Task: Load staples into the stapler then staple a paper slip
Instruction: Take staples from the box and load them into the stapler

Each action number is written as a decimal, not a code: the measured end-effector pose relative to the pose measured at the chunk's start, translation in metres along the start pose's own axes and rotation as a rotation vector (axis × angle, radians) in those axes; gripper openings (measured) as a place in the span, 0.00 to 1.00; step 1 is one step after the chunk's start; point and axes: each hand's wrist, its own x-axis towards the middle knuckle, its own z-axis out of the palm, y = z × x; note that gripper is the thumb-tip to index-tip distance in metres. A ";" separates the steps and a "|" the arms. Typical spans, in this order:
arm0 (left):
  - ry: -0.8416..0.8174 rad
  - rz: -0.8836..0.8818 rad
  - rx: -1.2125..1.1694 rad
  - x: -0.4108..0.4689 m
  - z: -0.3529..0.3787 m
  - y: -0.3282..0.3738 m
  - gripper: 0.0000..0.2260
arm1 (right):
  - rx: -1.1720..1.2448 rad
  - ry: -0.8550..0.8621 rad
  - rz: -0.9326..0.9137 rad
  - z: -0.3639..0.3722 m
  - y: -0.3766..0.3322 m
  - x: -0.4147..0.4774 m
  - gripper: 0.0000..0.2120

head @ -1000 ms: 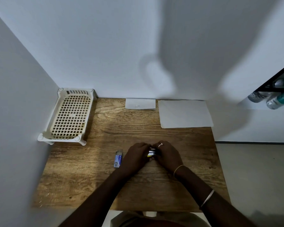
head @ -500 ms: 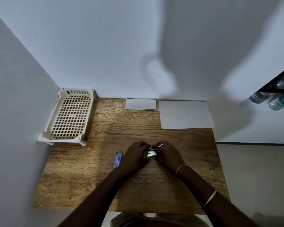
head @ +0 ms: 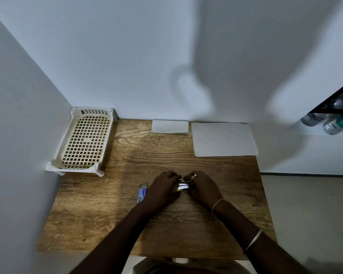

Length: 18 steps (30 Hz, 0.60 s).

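A small stapler (head: 183, 185) with yellow, white and dark parts sits between my two hands at the middle of the wooden table (head: 107, 214). My left hand (head: 163, 189) grips its left end and my right hand (head: 203, 189) grips its right end; most of the stapler is hidden by my fingers. A small blue staple box (head: 142, 192) lies just left of my left hand. A small paper slip (head: 169, 126) lies at the table's far edge by the wall, with a larger sheet of white paper (head: 224, 139) to its right.
A cream plastic mesh tray (head: 85, 141) stands at the far left corner against the walls. Walls close in the table at left and back. Plastic bottles (head: 333, 119) lie on a shelf at the right, beyond the table.
Both hands stay closed around the stapler in the same spot; only my fingers shift slightly on it.
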 end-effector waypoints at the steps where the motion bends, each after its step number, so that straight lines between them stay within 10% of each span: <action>1: 0.002 0.001 0.001 0.000 0.000 0.000 0.28 | -0.002 -0.004 0.002 0.000 0.000 0.000 0.19; 18: -0.011 0.028 0.034 0.003 -0.003 0.002 0.29 | -0.012 -0.030 0.002 -0.004 -0.003 0.001 0.19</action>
